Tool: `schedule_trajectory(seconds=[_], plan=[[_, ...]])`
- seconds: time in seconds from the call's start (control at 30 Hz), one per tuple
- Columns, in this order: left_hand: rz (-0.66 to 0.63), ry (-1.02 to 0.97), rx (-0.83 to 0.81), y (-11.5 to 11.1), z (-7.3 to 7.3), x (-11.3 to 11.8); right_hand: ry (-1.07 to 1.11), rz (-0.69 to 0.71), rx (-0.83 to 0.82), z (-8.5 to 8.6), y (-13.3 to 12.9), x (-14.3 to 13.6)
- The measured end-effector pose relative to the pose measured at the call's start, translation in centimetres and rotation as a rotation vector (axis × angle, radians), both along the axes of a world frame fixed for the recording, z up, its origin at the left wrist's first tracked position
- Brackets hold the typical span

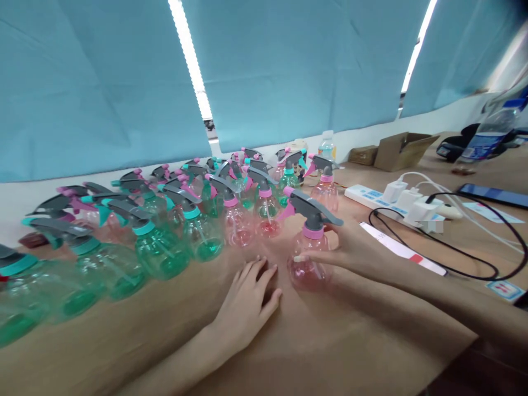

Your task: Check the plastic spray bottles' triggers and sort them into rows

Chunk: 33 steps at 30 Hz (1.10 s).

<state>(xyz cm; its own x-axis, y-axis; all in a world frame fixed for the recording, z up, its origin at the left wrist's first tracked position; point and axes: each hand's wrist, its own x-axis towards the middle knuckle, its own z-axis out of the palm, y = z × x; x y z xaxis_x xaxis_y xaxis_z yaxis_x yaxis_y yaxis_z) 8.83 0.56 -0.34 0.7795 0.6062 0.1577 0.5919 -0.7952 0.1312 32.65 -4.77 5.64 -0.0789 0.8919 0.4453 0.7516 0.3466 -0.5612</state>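
Observation:
My right hand (pixel 340 254) is wrapped round the body of a pink spray bottle (pixel 307 275) with a grey and pink trigger head, which stands upright on the brown table (pixel 313 341). Part of that hand is hidden behind the bottle. Just left of it, my left hand (pixel 248 300) rests palm down on the table, fingers spread, holding nothing. Beyond the left hand stand several spray bottles in rows: green ones (pixel 160 253) with teal collars and pink ones (pixel 237 223) with pink collars.
A white power strip (pixel 371 197) with chargers and looping cables (pixel 466 250) lies at the right, beside a white and red strip (pixel 400 247). Farther back are an open cardboard box (pixel 398 153), a phone (pixel 495 194) and a large plastic bottle (pixel 489 137).

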Motion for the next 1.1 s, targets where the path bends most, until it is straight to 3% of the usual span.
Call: schedule_trajectory(seconds=[0.27, 0.7, 1.1], plan=[[-0.049, -0.018, -0.029, -0.3, 0.2, 1.2, -0.084, -0.224, -0.057, 0.2, 4.5, 3.3], [-0.093, -0.035, -0.051, 0.4, 0.2, 3.5, -0.108, -0.321, -0.016, 0.4, 10.4, 3.2], [-0.117, -0.102, -0.055, 1.6, -0.1, 4.4, -0.1, -0.341, -0.004, -0.6, 12.2, 3.7]])
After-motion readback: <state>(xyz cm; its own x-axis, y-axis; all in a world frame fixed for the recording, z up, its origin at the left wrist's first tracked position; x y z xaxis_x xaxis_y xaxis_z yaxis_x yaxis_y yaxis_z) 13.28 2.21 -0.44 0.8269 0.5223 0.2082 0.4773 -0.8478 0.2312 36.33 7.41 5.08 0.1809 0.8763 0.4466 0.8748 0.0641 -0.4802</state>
